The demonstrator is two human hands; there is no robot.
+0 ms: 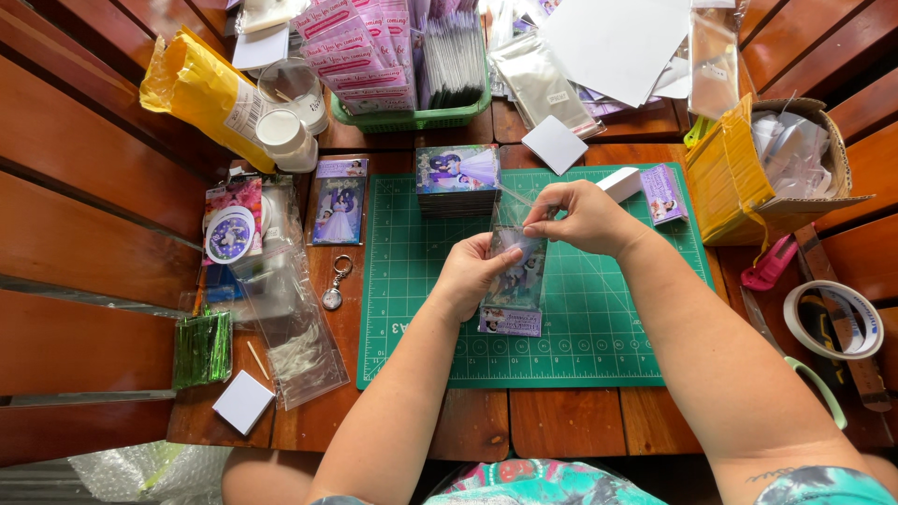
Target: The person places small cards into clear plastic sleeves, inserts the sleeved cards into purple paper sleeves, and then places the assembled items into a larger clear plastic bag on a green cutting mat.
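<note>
Clear plastic sleeve [514, 271] with picture cards, above the green cutting mat [599, 337] mid-bench: left hand [468, 276] grasps its side, right hand [585, 217] pinches its top.

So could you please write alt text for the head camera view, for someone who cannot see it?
Two bare hands hold a clear sleeve with picture cards inside over a green cutting mat; the left hand grips its side, the right hand pinches its top. A stack of cards sits behind.

A clear sleeve [515, 276] with picture cards inside, upright above the green mat.
</note>
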